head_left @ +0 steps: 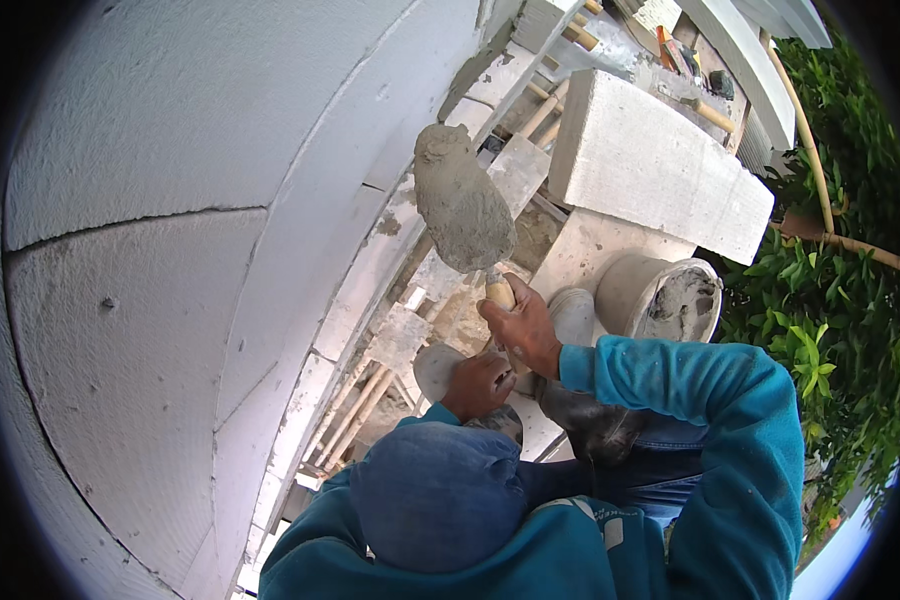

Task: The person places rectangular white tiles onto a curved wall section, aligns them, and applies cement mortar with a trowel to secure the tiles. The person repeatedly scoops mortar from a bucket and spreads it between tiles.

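My right hand (530,330) is closed round the wooden handle (500,290) of a trowel, whose blade (465,205) is coated in grey mortar and lies over the ledge beside the wall. My left hand (480,385) is curled just below and left of my right, and what its fingers hold is unclear. A pale bucket (620,295) with mortar inside sits right of my hands, next to my shoes (570,320).
A white block wall (140,330) fills the left. A large white block (660,160) rests above the bucket. Tools (675,55) and bamboo poles (810,130) show at the top right, leafy branches at right. Below are scaffold bars (360,410) and boards.
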Available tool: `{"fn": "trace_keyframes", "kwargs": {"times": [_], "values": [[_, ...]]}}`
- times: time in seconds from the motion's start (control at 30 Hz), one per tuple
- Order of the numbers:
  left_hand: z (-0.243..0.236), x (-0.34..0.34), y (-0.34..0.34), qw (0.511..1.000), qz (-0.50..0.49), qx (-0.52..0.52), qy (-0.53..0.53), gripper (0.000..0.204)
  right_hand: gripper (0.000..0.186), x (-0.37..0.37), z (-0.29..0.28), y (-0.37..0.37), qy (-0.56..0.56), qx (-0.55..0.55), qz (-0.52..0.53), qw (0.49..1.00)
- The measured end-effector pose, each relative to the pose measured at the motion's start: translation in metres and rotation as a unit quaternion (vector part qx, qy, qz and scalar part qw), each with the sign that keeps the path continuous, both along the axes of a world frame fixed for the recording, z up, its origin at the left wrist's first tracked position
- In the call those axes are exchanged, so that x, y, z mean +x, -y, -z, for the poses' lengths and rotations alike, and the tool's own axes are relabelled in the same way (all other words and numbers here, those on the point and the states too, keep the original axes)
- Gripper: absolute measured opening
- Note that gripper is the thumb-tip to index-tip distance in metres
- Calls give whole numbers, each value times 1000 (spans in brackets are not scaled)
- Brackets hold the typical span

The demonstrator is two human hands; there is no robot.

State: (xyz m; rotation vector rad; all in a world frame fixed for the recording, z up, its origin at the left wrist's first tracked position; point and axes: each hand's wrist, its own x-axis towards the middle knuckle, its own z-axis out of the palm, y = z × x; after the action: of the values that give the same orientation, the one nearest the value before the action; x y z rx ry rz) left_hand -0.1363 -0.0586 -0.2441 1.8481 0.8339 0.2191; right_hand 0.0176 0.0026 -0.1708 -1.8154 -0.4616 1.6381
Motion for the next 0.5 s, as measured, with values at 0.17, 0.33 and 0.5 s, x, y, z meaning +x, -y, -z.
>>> {"fn": "trace_keyframes", "kwargs": {"times": [0.17, 0.33, 0.5], "values": [[23, -28, 20, 982, -34, 179, 40, 14, 24, -78, 129, -51, 163, 58, 98, 980], [30, -8, 22, 968, -113, 223, 30, 21, 42, -113, 152, -133, 278, 37, 110, 953], [29, -26, 26, 973, -66, 220, 8, 21, 45, -150, 123, -103, 228, 59, 100, 967]]}}
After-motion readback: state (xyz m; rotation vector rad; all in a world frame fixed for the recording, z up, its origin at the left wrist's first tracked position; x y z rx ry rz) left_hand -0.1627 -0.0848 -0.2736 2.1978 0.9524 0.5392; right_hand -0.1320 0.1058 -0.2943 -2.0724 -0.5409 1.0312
